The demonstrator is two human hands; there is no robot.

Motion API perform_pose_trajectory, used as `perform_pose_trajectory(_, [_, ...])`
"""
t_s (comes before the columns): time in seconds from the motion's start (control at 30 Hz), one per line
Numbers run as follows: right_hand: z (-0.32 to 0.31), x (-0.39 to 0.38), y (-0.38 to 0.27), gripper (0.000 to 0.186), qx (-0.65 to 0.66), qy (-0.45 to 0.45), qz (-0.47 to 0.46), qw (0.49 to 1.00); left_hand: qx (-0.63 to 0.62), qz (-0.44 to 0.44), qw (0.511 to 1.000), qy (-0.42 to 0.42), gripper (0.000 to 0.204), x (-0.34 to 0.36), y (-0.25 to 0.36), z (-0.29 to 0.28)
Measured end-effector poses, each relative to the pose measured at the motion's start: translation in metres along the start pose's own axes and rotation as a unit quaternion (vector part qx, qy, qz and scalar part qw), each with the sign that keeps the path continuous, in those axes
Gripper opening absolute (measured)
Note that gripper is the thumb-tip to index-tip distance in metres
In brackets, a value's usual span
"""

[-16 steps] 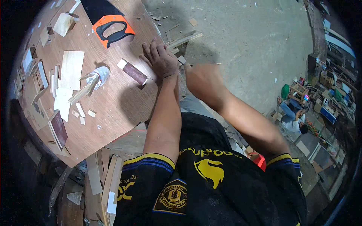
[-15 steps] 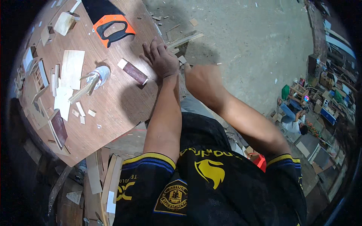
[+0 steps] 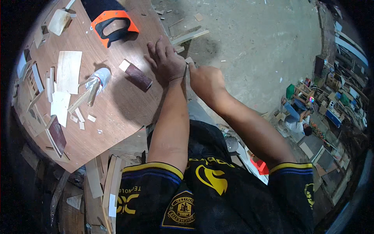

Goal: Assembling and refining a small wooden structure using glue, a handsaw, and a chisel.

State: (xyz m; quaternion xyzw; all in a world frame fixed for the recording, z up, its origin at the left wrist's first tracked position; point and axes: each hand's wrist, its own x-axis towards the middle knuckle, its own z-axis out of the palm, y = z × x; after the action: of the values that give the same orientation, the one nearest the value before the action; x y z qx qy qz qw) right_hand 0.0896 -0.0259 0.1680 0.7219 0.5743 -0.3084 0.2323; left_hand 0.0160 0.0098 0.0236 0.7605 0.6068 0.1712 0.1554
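My left hand [image 3: 165, 60] lies flat with fingers spread on the right edge of the brown plywood tabletop [image 3: 120, 113]. My right hand [image 3: 204, 80] is closed in a fist just off that edge, beside my left wrist. It grips a thin, narrow strip [image 3: 187, 72] that stands upright between the two hands. Its top end [image 3: 189, 59] shows pale by my left hand's heel. What kind of strip it is cannot be told. A dark brown sanding block with a pale end [image 3: 136, 75] lies just left of my left hand.
An orange-and-black saw handle [image 3: 113, 23] lies at the table's far side. A silver-wrapped bottle [image 3: 99, 76], thin wood sheets [image 3: 68, 70] and small offcuts [image 3: 80, 117] cover the left part. Loose wood strips [image 3: 189, 37] lie on the concrete floor. Boards [image 3: 103, 183] lean below the table.
My right fist has eased slightly out from behind my left wrist and shows more fully. My left hand stays flat in the same spot.
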Motion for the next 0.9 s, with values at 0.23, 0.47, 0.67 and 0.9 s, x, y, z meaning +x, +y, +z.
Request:
perform_pose_trajectory(0.23, [-0.003,0.004,0.000,0.029,0.018,-0.035,0.025,0.999,0.020,0.016,0.999,0.042,0.017,0.000,-0.006,0.006])
perform_pose_trajectory(0.47, [-0.011,0.005,0.003,0.032,0.043,-0.065,0.033,0.996,0.024,0.000,1.000,0.018,0.018,-0.003,-0.006,0.004])
perform_pose_trajectory(0.67, [-0.032,0.008,0.003,0.028,-0.014,-0.060,-0.020,0.998,0.030,0.002,0.999,0.015,0.017,0.003,-0.006,0.007])
perform_pose_trajectory(0.9, [-0.007,0.000,-0.003,0.023,0.001,0.016,0.007,1.000,0.037,0.008,0.998,0.043,0.020,0.002,-0.005,0.004])
